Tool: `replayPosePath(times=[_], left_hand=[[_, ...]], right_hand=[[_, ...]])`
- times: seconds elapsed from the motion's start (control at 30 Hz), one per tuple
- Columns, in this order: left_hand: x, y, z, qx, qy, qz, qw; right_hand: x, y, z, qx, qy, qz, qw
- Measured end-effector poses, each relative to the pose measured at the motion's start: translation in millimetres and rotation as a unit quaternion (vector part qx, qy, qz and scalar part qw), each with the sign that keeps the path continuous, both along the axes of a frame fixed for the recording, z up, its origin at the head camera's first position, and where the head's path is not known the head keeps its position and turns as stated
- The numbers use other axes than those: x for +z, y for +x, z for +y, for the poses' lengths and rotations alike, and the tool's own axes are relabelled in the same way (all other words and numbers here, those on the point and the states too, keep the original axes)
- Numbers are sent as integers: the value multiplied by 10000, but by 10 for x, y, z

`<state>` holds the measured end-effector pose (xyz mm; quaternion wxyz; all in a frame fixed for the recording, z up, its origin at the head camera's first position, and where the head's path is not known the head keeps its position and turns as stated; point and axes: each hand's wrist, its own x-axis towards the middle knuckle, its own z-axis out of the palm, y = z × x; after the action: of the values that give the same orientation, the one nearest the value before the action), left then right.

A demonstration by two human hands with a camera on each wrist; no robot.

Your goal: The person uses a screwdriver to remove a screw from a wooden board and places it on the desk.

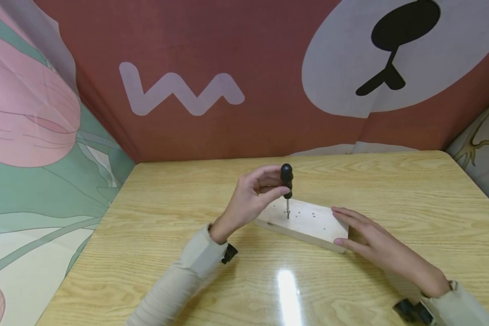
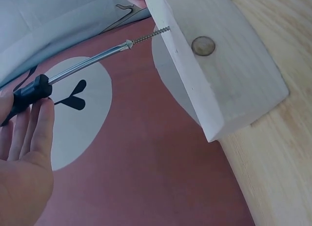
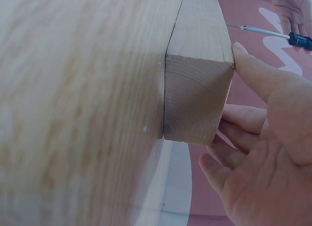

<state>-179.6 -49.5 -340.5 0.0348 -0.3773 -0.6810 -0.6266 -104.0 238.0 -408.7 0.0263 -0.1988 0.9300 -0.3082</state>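
A pale wooden block (image 1: 314,222) lies at a slant on the table, its top dotted with several small holes. My left hand (image 1: 250,194) holds a black-handled screwdriver (image 1: 286,176) upright, with fingers and thumb around the handle. At the screwdriver's tip a threaded screw (image 2: 151,35) stands out of the block's top face, most of its thread showing. The right hand (image 1: 368,235) grips the block's right end, thumb at the near edge and fingers at the far side. In the right wrist view, the block's end grain (image 3: 195,99) shows beside those fingers.
The wood-grain table (image 1: 179,199) reaches back to a red printed cloth (image 1: 228,136), with a floral cloth (image 1: 32,181) along the left. A dark round knot (image 2: 203,46) marks the block's side. Black wrist devices (image 1: 229,253) sit at both cuffs.
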Motion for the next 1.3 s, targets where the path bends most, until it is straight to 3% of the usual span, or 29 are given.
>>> replayPosePath(times=[0.27,0.63,1.17,1.3], left_hand=[[-20,4,14,237,29,-10,9997],[3,-13,-3,-120,-51,229,9997],[-20,-12,7,277,-3,175,9995],[-10,-8,-3,169,-18,106,9998]], right_hand=[[-3,-2,2,3,12,30,10000],[-2,-8,8,1,55,53,10000],[-33,-12,3,15,96,328,9994],[-23,-9,-5,-1,83,271,9996]])
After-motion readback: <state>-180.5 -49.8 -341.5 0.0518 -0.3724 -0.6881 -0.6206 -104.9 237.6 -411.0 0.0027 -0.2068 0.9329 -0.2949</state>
